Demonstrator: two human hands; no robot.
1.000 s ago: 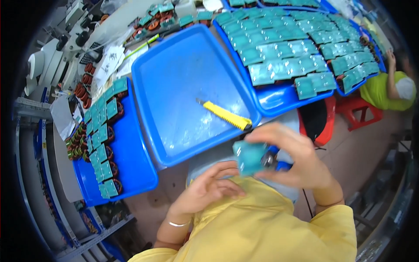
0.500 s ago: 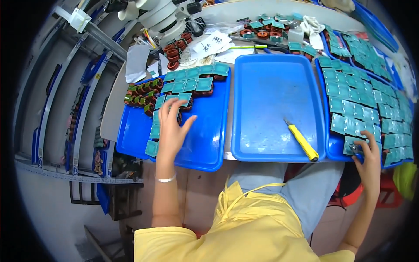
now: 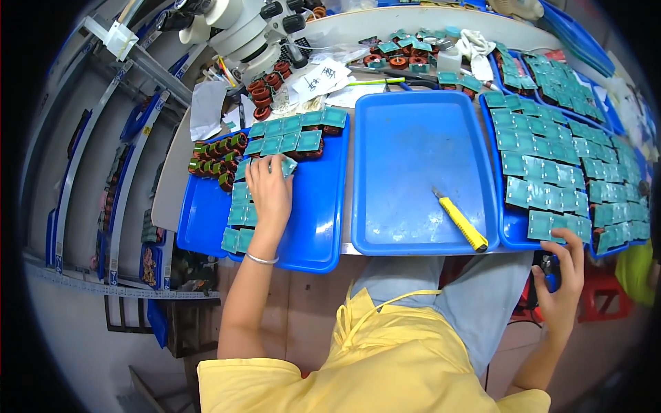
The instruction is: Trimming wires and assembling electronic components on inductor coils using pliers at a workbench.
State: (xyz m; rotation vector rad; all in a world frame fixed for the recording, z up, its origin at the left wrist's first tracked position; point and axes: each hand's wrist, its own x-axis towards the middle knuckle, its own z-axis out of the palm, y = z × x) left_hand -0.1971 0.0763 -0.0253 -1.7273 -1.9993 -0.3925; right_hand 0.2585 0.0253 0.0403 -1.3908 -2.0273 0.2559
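The left hand (image 3: 270, 196) reaches onto a green board (image 3: 290, 166).
That board sits in the left tray (image 3: 313, 230), directly under the bent fingers, its right edge showing, its long axis hidden; I cannot tell whether they grip. Past the middle tray (image 3: 416, 172), the right hand (image 3: 566, 275), much farther from the board, holds a dark-and-blue tool (image 3: 549, 265) by the right tray (image 3: 513, 230)'s near edge.

- an electronics assembly workshop;
- under and around the left fingers (image 3: 265, 169), rows of green circuit boards (image 3: 238, 215);
- beyond those fingers, a stereo microscope (image 3: 241, 33) and stacked wound coils (image 3: 261, 96);
- to their left, metal shelving (image 3: 88, 162);
- just beyond the right fingers (image 3: 563, 256), a blue tray (image 3: 513, 230) packed with similar boards.
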